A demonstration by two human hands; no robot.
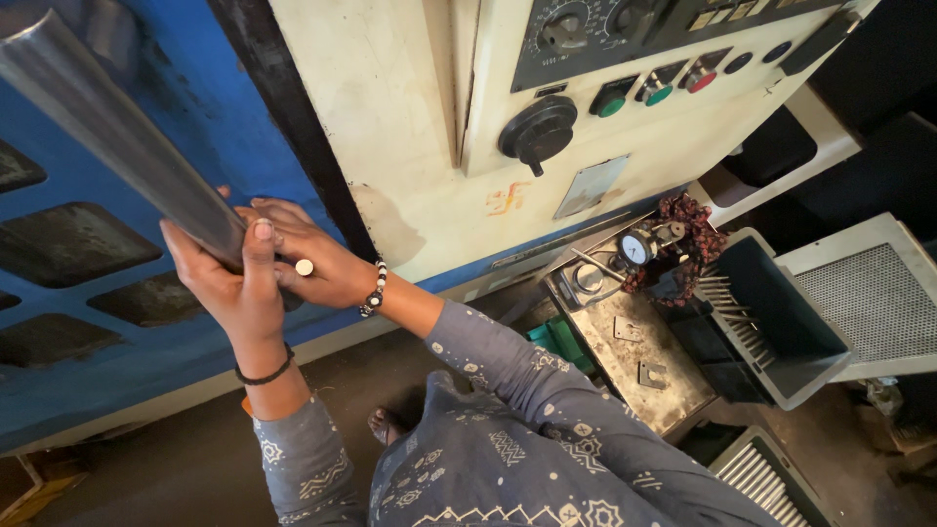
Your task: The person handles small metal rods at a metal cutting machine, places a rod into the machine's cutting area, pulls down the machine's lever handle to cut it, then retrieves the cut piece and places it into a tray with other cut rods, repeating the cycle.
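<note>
Left hand (229, 278) wrapped around the lower end of a long steel bar (117, 137), grip closed on it. Right hand (317, 263) closed beside it, pinching a small round-headed pin (305, 266), against the blue machine door (88, 293).

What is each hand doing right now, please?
Left hand: closed around the end of the metal bar.
Right hand: pinching a small metal pin.
</note>
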